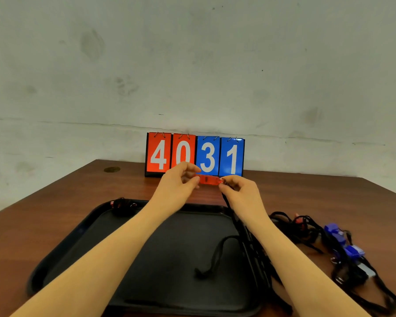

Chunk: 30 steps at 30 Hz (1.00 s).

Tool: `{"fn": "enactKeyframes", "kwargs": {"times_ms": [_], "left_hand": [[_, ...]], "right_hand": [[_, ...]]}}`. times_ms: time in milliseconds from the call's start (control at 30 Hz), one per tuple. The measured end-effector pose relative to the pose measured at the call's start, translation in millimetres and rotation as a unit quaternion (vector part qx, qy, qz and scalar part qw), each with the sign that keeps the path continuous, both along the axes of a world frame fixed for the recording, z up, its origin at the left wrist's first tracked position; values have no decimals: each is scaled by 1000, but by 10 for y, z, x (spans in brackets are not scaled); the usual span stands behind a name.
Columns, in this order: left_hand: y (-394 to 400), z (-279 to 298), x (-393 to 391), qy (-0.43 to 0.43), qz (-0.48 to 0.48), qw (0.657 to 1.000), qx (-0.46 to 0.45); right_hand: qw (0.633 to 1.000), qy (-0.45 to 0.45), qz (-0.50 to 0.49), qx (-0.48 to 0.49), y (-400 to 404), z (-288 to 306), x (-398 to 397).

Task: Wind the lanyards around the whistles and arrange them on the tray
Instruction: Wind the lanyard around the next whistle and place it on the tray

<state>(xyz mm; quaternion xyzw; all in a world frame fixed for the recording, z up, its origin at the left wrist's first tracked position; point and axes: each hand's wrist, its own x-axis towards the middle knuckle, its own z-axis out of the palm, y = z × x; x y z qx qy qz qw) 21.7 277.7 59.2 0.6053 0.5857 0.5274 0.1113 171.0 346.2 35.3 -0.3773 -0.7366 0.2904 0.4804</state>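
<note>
Table [55,213] under your arms; black tray [82,227] below both hands. Your left hand [178,181] pinches one end of the red whistle [209,180], your right hand [240,191] pinches the other, above the tray's far rim. Its black lanyard [217,255] trails under your right forearm onto the tray. Blue whistles [343,241], cords tangled, right of your right arm.

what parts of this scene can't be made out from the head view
Head view:
- Red whistle: both ends covered by the left hand and right hand, so each grip is unclear.
- Wound bundle at the tray far corner: too small and dark to see its whistle.
- Lanyard pile beside the tray: tangled, count unclear.
- Tray's near edge: cut off by the frame.
</note>
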Motion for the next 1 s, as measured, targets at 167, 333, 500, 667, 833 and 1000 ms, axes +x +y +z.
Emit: {"fn": "enactKeyframes", "kwargs": {"times_ms": [167, 333, 500, 667, 833, 1000], "left_hand": [[115, -51, -57, 37, -4, 999, -22], [108, -156, -99, -43, 7, 999, 0], [73, -200, -108, -81, 23, 996, 2], [61, -262, -137, -73, 46, 996, -9], [71, -309, -137, -16, 54, 998, -31], [64, -288, -116, -59, 5, 997, -47]], "right_hand": [[999, -12, -5, 34, 110, -35, -55], [1000, -24, 11, 4, 107, -122, -25], [999, -38, 6, 35, 36, -135, 10], [998, -39, -14, 41, -11, -120, 17], [997, -26, -60, 31, 8, -104, 31], [996, -55, -64, 35, -1, -129, 22]]}}
